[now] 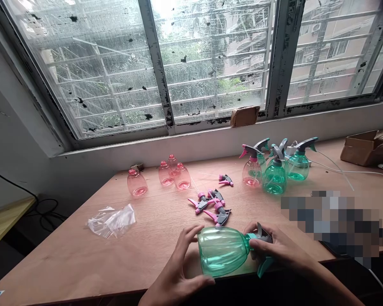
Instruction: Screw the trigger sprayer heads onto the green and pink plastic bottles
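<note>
I have a green spray bottle (221,250) lying on its side at the near edge of the worktop (83,255), base to my left and neck to my right. My left hand (178,267) cups the rounded base, fingers over the top and thumb underneath, which I judge keeps the smooth body from rolling. My right hand (274,248) is closed around the grey-and-teal trigger head (261,238) at the neck, the lever poking out below my palm. Gripping both ends like this lets one part be braced against the other.

Just beyond the bottle lie loose pink trigger heads (212,206), close enough to reach. Further back on the left stand four pink bottles (172,174) with no heads on. On the right, near the window wall, finished sprayers (274,170) stand together, apart from the unfitted ones. A crumpled clear plastic bag (111,221) lies to my left, and a cardboard box (364,146) sits at the far right.
</note>
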### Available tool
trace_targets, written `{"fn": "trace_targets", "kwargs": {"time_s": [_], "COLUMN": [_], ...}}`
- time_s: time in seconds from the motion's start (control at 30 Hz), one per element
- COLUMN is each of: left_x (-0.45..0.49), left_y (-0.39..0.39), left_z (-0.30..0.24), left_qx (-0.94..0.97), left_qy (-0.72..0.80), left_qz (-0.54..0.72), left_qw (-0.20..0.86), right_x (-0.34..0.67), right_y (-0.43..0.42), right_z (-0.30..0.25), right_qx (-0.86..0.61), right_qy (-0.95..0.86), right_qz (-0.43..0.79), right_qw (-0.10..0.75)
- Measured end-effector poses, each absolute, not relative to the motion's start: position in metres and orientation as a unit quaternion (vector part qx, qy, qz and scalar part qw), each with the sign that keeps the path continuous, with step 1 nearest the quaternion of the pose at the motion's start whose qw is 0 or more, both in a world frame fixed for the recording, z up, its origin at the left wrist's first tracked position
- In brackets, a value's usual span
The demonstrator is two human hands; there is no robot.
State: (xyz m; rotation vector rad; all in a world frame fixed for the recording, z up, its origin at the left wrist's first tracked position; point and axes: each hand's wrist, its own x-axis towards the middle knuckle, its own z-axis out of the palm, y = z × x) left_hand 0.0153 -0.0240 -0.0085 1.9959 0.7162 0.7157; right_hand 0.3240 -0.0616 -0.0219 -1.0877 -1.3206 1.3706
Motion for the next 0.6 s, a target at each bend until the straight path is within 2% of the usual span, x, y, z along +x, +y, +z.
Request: {"fn": "trace_targets", "kwargs": {"time_s": [0.13,0.23,0.3,0.37,0.47,0.53,0.6], "left_x": [0.013,0.015,0.017,0.018,0.014,0.009,0.004], "left_y": [-0.026,-0.024,-0.024,-0.027,-0.037,-0.044,-0.049], "left_z": [-0.015,-0.021,-0.019,-0.012,0.004,0.012,0.014], "left_qx": [0.857,0.832,0.782,0.742,0.729,0.755,0.78], "left_qy": [0.245,0.256,0.292,0.32,0.327,0.312,0.311], "left_qz": [0.311,0.335,0.345,0.327,0.295,0.302,0.328], "left_qw": [0.33,0.361,0.429,0.491,0.524,0.491,0.432], "right_x": [0.323,0.321,0.32,0.319,0.319,0.317,0.316], "right_y": [-0.061,-0.064,-0.069,-0.078,-0.094,-0.103,-0.108], "right_z": [-0.024,-0.025,-0.026,-0.026,-0.021,-0.016,-0.01], "right_qx": [-0.43,-0.444,-0.475,-0.49,-0.452,-0.464,-0.493], "right_qy": [-0.532,-0.544,-0.581,-0.645,-0.716,-0.696,-0.629], "right_qz": [0.561,0.519,0.43,0.292,0.15,0.191,0.322], "right_qw": [0.466,0.488,0.501,0.509,0.51,0.513,0.507]}}
